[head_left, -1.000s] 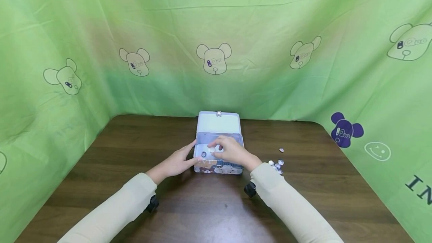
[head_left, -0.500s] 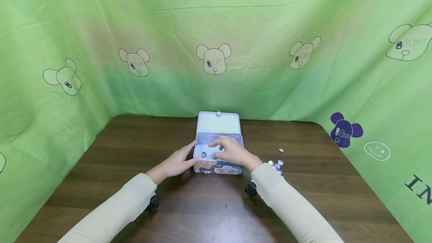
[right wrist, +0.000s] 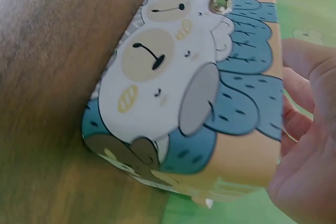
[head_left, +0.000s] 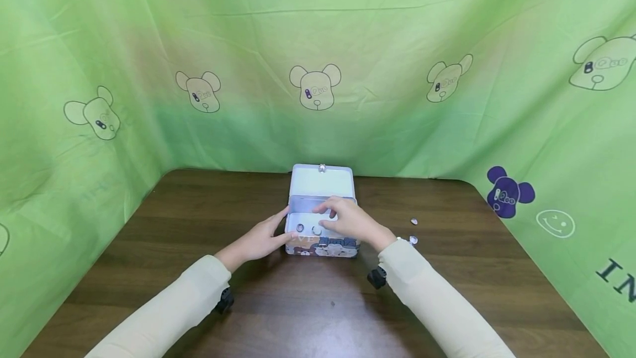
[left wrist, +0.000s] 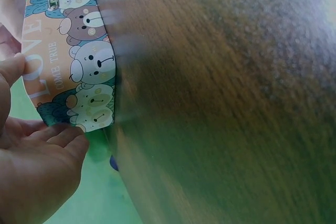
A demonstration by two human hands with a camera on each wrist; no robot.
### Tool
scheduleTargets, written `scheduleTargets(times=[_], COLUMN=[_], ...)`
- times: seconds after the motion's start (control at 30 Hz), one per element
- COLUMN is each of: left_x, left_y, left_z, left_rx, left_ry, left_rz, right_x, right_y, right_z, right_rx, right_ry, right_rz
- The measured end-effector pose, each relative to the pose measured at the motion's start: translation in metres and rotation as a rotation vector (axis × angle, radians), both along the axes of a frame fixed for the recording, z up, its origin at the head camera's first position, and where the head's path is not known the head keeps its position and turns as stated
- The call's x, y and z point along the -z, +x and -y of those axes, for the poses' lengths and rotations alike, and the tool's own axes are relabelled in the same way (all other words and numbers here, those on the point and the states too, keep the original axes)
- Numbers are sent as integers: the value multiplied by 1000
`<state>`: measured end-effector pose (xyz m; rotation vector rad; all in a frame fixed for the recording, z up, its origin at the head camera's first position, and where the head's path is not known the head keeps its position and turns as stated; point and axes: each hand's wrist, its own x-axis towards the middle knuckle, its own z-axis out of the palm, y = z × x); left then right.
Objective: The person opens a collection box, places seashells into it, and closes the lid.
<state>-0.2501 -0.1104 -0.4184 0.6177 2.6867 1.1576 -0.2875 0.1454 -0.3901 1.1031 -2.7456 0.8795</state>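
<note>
A tin box with cartoon bears on its front stands with its lid raised. On its white inner surface lie two small round shiny pieces, one at the left and one near the middle; their kind is too small to tell. My left hand rests on the box's left side, fingers along the wall and thumb at the front rim. Over the box's right part is my right hand, thumb and index finger apart, nothing visible between them. The right wrist view shows the hand beside the rim.
To the right on the brown wooden table lie a single shiny piece and another piece, with more partly hidden by the right sleeve. A green printed cloth surrounds the table's back and sides.
The right hand released a small round piece in the box and moved slightly right, away from it. Its sleeve now covers more of the loose pieces. The left hand has stayed still.
</note>
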Motion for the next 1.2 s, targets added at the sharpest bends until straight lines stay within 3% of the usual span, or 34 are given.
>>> scheduleTargets(times=[0.5,0.8,1.2], left_x=[1,1,2], left_y=[-2,-1,-1], left_z=[0,0,0], left_rx=[5,8,0], left_ry=[-1,-6,-4], left_rz=[-15,-24,-19], right_x=[-17,-13,-4], right_y=[12,12,10], right_z=[-32,-73,-129], right_rx=[48,104,253], right_ry=[5,-16,2], right_rz=[18,-29,-64])
